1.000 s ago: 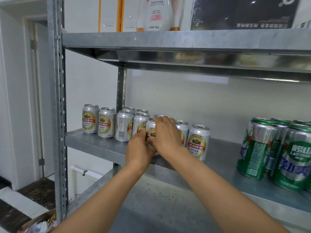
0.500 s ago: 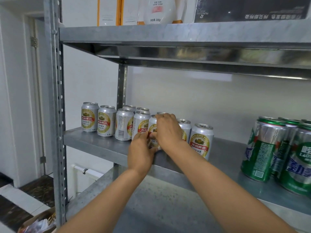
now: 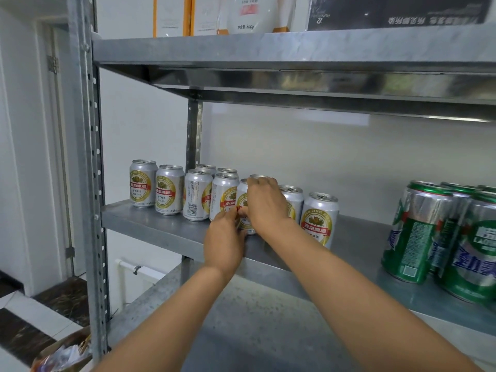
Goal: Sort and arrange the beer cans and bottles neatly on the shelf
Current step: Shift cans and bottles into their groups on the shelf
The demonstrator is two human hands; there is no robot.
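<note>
Several silver beer cans with gold and red labels stand in a row on the grey metal shelf (image 3: 166, 232). Both hands hold one silver can (image 3: 243, 204) in the middle of the row. My right hand (image 3: 264, 204) wraps over its top and right side. My left hand (image 3: 225, 241) pinches its lower front. The can stands upright on the shelf, mostly hidden by the hands. Another silver can (image 3: 319, 218) stands just right of my right wrist. Green and silver cans (image 3: 414, 232) are grouped at the far right.
An upper shelf (image 3: 268, 47) carries boxes and a white pouch. A perforated steel post (image 3: 88, 157) frames the left side. A lower shelf (image 3: 255, 331) lies beneath my arms. A bag with wrappers (image 3: 64, 355) sits on the floor at bottom left.
Both hands stay on the same can; the view has shifted slightly, and the can appears a little closer to the cans on its left.
</note>
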